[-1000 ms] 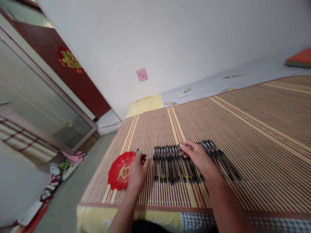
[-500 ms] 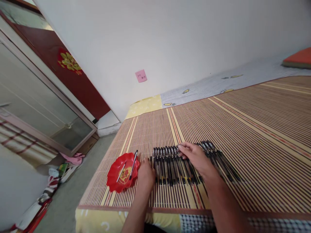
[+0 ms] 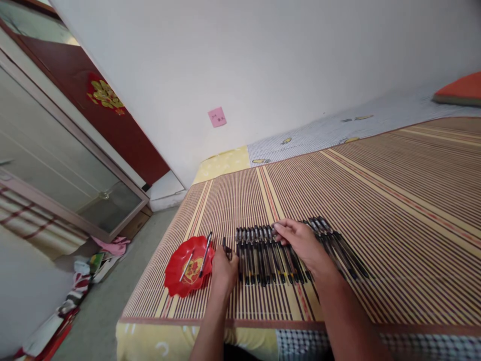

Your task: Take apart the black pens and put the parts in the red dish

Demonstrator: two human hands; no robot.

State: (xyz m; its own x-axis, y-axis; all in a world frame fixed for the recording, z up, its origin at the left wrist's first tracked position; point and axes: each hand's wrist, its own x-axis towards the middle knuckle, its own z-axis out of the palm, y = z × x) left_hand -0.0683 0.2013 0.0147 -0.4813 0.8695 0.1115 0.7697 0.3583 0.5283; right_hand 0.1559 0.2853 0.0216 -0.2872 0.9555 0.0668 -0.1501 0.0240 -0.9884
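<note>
A row of several black capped pens (image 3: 259,255) lies side by side on a striped bamboo mat (image 3: 210,210). At the row's left end, my left hand (image 3: 224,271) is closed around a black pen (image 3: 224,242), whose dark end sticks up past the fingers. My right hand (image 3: 296,239) reaches over the middle of the row with thumb and fingers pinched at the pens' cap ends; what lies between them is hidden. Left of my left hand stands a red scalloped plate (image 3: 173,271). It holds a clear pen (image 3: 205,254) leaning on its rim and a thin white stick (image 3: 186,266).
The mat covers a bed with a patterned sheet (image 3: 225,160) showing at its edges. A white wall (image 3: 263,65) with a pink note (image 3: 217,117) rises behind. An orange cushion (image 3: 460,90) sits far right. Clutter (image 3: 80,281) lines the floor at left.
My left hand has shifted slightly down and left from the row's end, and a black pen now shows raised in its fingers. My right hand stays almost in place.
</note>
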